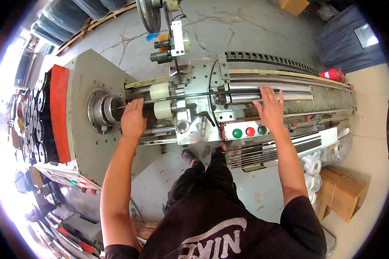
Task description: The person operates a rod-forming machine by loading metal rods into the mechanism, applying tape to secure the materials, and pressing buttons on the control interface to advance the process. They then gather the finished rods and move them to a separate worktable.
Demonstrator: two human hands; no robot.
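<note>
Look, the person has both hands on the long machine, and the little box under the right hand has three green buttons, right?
Not quite. In the head view both hands do rest on the long machine, the left hand by the spindle and the right hand on the rods. But the button box has two green buttons with one red button between them, not three green ones.

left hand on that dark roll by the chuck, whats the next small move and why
Probably slide the dark roll along the shaft. The left hand lies flat over it beside the chuck, not visibly gripping, while the right hand rests on the rails above the buttons.
</note>
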